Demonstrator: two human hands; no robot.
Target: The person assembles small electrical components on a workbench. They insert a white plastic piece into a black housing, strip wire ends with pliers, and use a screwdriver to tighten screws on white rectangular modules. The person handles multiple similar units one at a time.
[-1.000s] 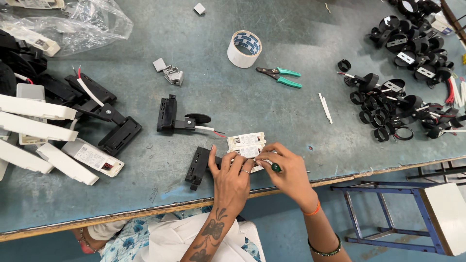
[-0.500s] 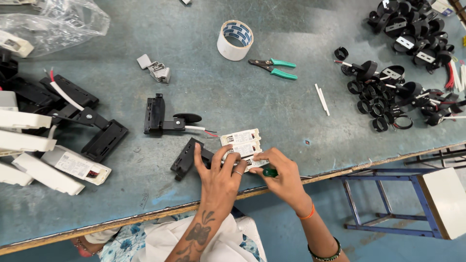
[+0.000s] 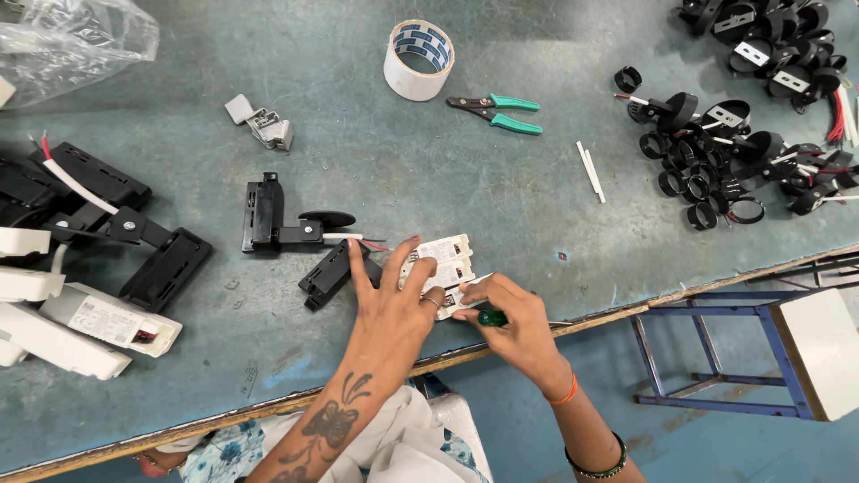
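A worn blue-green worktable (image 3: 501, 206) filled the view from above, its near edge running across the lower part. At the left edge lay a stack of white and black rectangular driver housings (image 3: 85, 268), and a crumpled clear plastic bag (image 3: 72, 40) sat in the far left corner. A heap of black ring-shaped lamp fittings (image 3: 752, 134) spread over the far right corner. Near the far edge stood a roll of white tape (image 3: 418, 59), with green-handled pliers (image 3: 497, 112) just beside it, both within reach.

A black track-light bracket (image 3: 277, 224) lay mid-table, thin wires trailing toward a small white driver unit (image 3: 440, 264) near the near edge. The left hand (image 3: 389, 309) pressed down on that unit, fingers spread flat, seemingly to steady it. The right hand (image 3: 510, 317) was curled around a green-handled tool (image 3: 490, 317), probably a screwdriver, its tip at the unit's right end. 2 slim white strips (image 3: 591, 172) lay apart, right of centre.
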